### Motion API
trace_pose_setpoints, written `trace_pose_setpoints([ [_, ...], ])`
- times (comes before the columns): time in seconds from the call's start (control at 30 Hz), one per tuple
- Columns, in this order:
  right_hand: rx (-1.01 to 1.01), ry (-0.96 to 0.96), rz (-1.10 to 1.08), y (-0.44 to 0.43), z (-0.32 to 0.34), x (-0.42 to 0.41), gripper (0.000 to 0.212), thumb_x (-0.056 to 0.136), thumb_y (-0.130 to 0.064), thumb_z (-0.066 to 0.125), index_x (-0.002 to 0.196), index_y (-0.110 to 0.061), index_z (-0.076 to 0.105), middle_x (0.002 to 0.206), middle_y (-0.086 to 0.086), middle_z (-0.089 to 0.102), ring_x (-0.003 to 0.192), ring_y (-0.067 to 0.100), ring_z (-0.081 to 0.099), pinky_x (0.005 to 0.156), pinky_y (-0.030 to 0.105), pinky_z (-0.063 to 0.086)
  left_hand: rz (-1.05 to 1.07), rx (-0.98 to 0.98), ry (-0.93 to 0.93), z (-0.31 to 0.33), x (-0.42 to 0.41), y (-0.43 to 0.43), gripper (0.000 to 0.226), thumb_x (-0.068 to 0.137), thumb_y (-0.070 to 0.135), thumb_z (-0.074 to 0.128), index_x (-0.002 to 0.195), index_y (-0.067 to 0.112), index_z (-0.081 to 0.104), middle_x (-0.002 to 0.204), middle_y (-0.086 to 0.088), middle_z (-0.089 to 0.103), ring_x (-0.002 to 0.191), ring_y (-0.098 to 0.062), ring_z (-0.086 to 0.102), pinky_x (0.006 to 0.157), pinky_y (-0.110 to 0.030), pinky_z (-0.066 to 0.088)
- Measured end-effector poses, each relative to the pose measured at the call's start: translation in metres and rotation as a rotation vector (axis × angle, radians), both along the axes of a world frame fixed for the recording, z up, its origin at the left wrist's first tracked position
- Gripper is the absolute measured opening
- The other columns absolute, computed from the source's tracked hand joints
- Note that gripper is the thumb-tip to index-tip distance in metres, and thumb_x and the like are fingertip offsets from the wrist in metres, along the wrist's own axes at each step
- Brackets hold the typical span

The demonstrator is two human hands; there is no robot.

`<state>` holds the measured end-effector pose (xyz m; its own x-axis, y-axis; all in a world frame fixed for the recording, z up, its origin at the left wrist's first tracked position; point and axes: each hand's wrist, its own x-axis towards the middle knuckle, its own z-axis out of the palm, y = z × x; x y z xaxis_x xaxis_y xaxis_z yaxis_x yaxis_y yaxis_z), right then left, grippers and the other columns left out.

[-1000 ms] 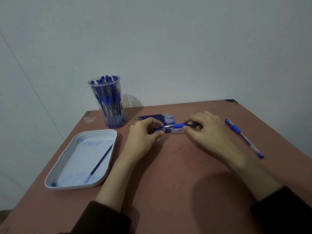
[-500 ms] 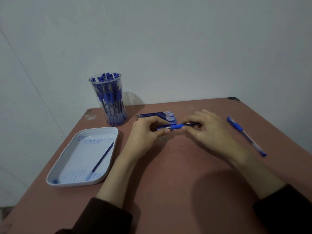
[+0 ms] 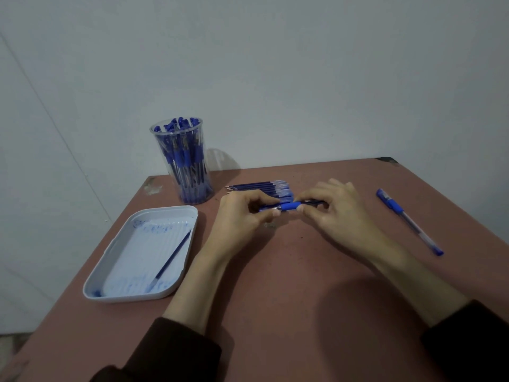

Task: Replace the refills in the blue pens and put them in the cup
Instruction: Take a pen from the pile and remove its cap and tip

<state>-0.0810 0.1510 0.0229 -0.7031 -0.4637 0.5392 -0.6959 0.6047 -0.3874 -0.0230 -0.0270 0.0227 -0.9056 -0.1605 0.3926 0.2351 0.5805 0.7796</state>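
Pale grey wall (image 3: 275,64) backs your reddish counter (image 3: 303,299); against the frame of a second ago almost nothing has moved; both your hands have stayed over the far middle of the counter, and your left thumb has crept closer to the blue grip, hiding the metal tip that showed before; cup, tray and loose pen lie where they lay.

Far counter edge meets the wall, with a dark chipped corner at the far right; open counter shows between your forearms, and again between your right hand and the loose pen (image 3: 407,219), which lies well apart, slanting toward the right edge.

Clear cup (image 3: 184,166), packed with blue pens, stands at the far left corner; the row of refills (image 3: 261,187) lies just behind your hands; the white tray (image 3: 124,297) sits near the left edge with one refill (image 3: 173,257) lying diagonally in it.

Your left hand (image 3: 242,216) curls fingers and thumb round the tip end of the held pen (image 3: 289,206); your right hand (image 3: 336,213) pinches the other end, fingers arched over it; the pen lies level between them; both forearms reach forward from dark sleeves (image 3: 176,351).
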Motion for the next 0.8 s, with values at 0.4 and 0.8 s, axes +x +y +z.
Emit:
trace_pose_setpoints([
  [0.4, -0.314, -0.231, 0.24, -0.026, -0.013, 0.016, 0.027, 0.085, -0.038, 0.062, 0.11, -0.049, 0.057, 0.074, -0.016, 0.06, 0.063, 0.004, 0.052, 0.064, 0.022, 0.043, 0.111, 0.679, 0.308, 0.027, 0.012, 0.003, 0.03, 0.084, 0.006, 0.067, 0.107, 0.023, 0.06, 0.084, -0.007, 0.069, 0.081, -0.025, 0.068, 0.079, -0.039, 0.055],
  [0.8, -0.147, -0.225, 0.167, -0.022, -0.018, 0.013, 0.026, 0.085, -0.036, 0.062, 0.107, -0.048, 0.056, 0.082, -0.014, 0.059, 0.087, 0.002, 0.054, 0.07, 0.019, 0.044, 0.538, -0.062, 0.608, 0.161, 0.0, -0.094, 0.03, 0.09, 0.005, 0.057, 0.119, 0.009, 0.049, 0.086, -0.003, 0.064, 0.068, 0.0, 0.06, 0.065, -0.011, 0.049],
])
